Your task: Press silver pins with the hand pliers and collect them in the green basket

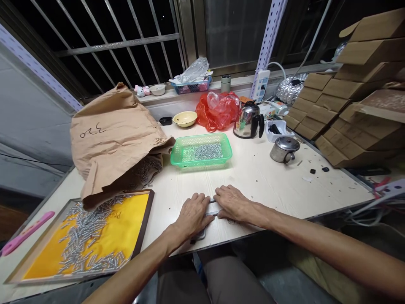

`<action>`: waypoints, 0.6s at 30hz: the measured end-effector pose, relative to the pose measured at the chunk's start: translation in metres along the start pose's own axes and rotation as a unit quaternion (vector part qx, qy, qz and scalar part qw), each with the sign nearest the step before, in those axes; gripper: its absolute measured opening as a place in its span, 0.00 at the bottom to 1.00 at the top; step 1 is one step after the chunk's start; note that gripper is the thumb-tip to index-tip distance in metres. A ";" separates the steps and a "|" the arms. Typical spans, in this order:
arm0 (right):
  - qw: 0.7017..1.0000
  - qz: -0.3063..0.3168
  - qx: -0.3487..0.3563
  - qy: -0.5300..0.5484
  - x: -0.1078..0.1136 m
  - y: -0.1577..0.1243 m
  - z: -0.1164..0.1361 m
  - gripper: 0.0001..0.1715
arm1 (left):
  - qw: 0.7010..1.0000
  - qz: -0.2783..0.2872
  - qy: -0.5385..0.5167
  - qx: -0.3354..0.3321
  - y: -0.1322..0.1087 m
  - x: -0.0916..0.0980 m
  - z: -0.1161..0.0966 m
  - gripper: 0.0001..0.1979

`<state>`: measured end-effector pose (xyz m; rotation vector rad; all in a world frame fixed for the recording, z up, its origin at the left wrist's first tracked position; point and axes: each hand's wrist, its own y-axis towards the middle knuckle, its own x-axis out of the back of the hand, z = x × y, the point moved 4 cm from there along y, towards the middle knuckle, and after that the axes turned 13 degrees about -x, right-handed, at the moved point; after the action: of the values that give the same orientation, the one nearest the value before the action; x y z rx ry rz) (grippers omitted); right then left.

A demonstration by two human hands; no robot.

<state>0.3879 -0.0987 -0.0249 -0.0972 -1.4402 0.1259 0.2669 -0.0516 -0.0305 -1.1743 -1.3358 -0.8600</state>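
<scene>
- Even, bright light covered the table [268,177] around the green basket [201,150]; shadows were soft.
- Behind the basket the window [95,25] was black.
- Far from the basket, frame edges curved and stretched.

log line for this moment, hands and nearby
left hand: flat on grey piece | right hand: on same piece | green basket: behind, holding metal parts

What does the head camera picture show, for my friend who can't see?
A left hand and right hand lie palms down, side by side, on a small flat grey thing at the table edge. Behind stands a green basket of metal pieces; more lie on a yellow tray below a brown paper bag.
</scene>
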 end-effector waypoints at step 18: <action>0.997 -0.007 0.011 0.073 -0.003 0.001 -0.014 0.18 | 0.993 -0.110 0.006 0.035 -0.020 -0.014 -0.028 0.17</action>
<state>0.4018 -0.0978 -0.0301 -0.0770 -1.2927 0.1215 0.2541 -0.0858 -0.0377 -0.9788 -1.4928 -0.9664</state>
